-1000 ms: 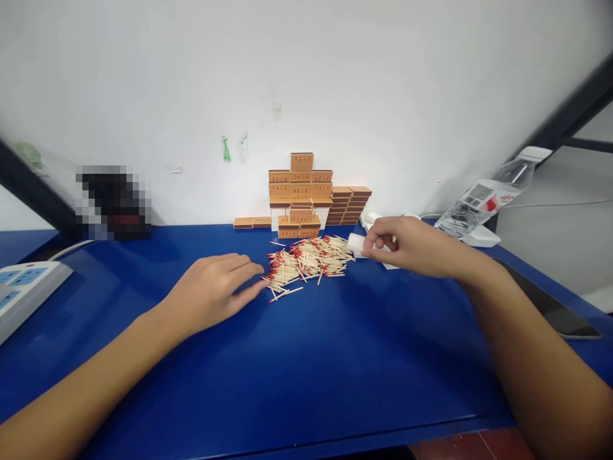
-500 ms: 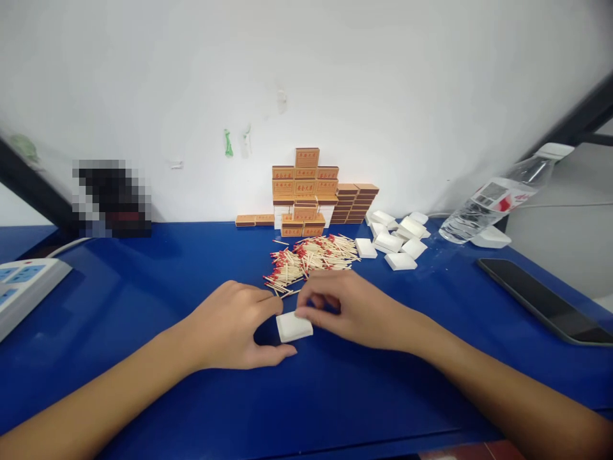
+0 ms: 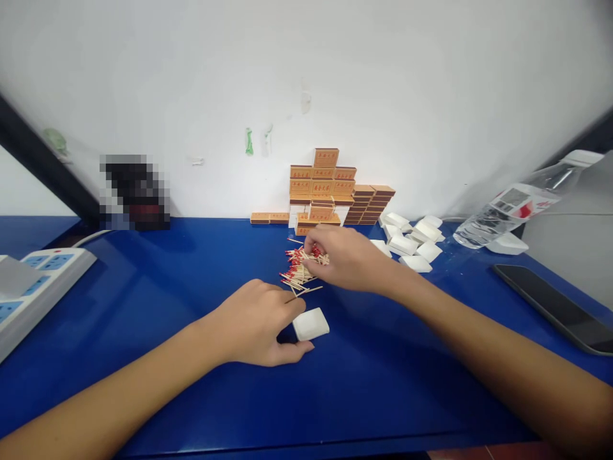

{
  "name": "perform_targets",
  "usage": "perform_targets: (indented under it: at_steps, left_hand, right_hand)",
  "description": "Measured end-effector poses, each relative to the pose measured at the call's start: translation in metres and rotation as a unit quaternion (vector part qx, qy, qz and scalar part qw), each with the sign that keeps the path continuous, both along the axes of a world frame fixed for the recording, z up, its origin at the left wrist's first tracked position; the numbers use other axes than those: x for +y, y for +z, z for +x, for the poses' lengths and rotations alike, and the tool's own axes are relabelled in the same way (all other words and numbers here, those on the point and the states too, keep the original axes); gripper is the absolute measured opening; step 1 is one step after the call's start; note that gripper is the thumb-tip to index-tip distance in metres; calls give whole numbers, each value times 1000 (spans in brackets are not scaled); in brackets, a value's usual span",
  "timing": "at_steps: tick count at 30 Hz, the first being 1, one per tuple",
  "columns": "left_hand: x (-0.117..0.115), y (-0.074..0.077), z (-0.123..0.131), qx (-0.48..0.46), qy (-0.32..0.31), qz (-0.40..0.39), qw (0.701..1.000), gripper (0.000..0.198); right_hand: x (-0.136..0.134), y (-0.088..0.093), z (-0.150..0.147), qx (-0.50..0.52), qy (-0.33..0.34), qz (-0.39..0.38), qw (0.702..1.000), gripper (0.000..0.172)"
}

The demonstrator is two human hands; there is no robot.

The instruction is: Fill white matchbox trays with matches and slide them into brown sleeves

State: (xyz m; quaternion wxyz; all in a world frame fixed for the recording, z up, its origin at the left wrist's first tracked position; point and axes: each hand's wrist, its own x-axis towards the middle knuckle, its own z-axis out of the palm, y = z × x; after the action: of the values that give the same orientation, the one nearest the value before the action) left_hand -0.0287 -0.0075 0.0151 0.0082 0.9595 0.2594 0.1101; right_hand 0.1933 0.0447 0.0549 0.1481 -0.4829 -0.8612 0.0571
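A small white matchbox tray [image 3: 312,324] lies on the blue table. My left hand [image 3: 268,324] is curled about its left end, forefinger at the upper corner and thumb along the near edge. Farther back, my right hand [image 3: 347,259] reaches into a loose pile of red-tipped matches [image 3: 297,271]. Its thumb and forefinger are bent toward each other over the matches, and matchsticks show between them. How many they grip is hidden, and the hand covers the pile's right part.
Orange matchboxes [image 3: 323,186] are stacked against the wall, with more white trays [image 3: 416,263] to their right. A plastic bottle [image 3: 507,207] leans at the right, behind a black phone [image 3: 550,306]. At the left sits a power strip [image 3: 62,275] near a pixelated dark object [image 3: 136,195].
My right hand has left the white tray and moved back to the match pile. My left hand stays at the tray. The whole view has shifted slightly.
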Motion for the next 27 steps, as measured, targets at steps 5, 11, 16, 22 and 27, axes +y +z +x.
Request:
perform_targets:
  at_steps: [5, 11, 16, 22, 27]
  left_hand:
    - [1, 1, -2, 6, 5, 10, 1000, 37]
    - [3, 2, -3, 0, 1, 16, 1000, 36]
    - [4, 1, -3, 1, 5, 22, 1000, 36]
    - [4, 5, -3, 9, 11, 13, 1000, 35]
    - [4, 8, -2, 11, 13, 10, 1000, 34]
  right_hand:
    - [22, 13, 0, -32, -74, -74, 994, 26]
    - [31, 14, -6, -81, -20, -141, 987, 34]
    - [34, 16, -3, -87, -18, -181, 980, 29]
    - [32, 20, 3, -89, -7, -214, 973, 33]
    - [31, 17, 1, -96, 10, -193, 976, 37]
